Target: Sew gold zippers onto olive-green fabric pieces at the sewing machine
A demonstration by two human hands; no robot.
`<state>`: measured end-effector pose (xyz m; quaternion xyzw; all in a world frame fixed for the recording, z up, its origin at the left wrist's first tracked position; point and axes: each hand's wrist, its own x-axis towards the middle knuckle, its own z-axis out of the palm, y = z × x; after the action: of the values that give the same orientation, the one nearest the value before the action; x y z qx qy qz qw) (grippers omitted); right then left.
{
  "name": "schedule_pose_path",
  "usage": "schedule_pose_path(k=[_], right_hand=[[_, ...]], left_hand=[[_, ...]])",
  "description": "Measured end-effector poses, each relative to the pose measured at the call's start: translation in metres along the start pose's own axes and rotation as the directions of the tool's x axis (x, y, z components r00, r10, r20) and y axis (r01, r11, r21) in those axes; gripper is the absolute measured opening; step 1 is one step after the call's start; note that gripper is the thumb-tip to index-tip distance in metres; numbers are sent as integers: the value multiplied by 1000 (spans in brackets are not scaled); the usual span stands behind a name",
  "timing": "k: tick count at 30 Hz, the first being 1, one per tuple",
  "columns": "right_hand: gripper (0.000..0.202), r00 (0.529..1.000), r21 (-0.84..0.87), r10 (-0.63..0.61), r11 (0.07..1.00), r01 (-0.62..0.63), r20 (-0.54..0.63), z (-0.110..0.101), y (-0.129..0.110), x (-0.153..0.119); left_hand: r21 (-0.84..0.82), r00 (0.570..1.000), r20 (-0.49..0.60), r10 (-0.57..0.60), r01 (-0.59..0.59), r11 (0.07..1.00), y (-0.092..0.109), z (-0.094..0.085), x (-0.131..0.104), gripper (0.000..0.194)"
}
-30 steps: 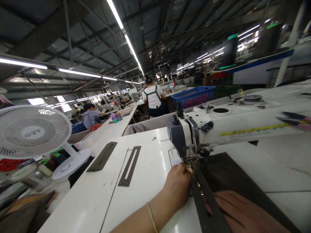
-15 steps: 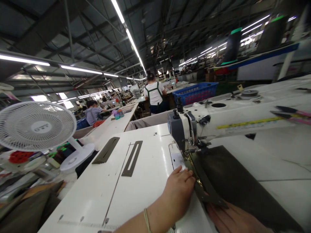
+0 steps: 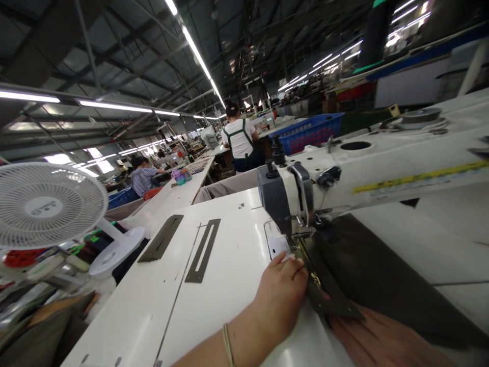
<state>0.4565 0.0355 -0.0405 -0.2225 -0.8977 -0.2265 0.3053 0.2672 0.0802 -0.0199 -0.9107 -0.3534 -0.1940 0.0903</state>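
Note:
A dark olive fabric piece [image 3: 324, 300] with a gold-toothed zipper [image 3: 314, 275] lies under the presser foot of the sewing machine [image 3: 294, 199]. My left hand [image 3: 282, 293], a band around its wrist, presses bent, closed fingers on the fabric's left edge, just in front of the foot. At the near end of the piece, my right hand [image 3: 376, 334] grips the fabric, its fingertips hidden under the edge. A large dark panel [image 3: 385, 275] spreads to the right, beneath the machine arm.
Left of the machine, a slotted olive strip [image 3: 204, 251] and another olive piece [image 3: 162, 239] lie on the white table [image 3: 229, 311]. A white fan [image 3: 46, 206] stands at the left. Behind are a blue basket [image 3: 305, 133] and a person in a white shirt [image 3: 240, 140].
The view has shifted closer to the machine and slightly right. Both hands stay on the fabric beside the foot; the zipper pull now shows more clearly beside my left fingers.

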Motion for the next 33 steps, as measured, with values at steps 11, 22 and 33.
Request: schedule_pose_path(k=[11, 22, 33], right_hand=[[47, 982, 12, 132, 991, -132, -138, 13, 17, 25], [40, 975, 92, 180, 981, -169, -131, 24, 32, 27], [30, 963, 93, 212, 969, -229, 165, 44, 61, 36]], left_hand=[[-66, 997, -9, -83, 82, 994, -16, 6, 17, 9], [-178, 989, 68, -133, 143, 974, -20, 4, 17, 18], [-374, 924, 82, -375, 377, 847, 3, -8, 9, 22]])
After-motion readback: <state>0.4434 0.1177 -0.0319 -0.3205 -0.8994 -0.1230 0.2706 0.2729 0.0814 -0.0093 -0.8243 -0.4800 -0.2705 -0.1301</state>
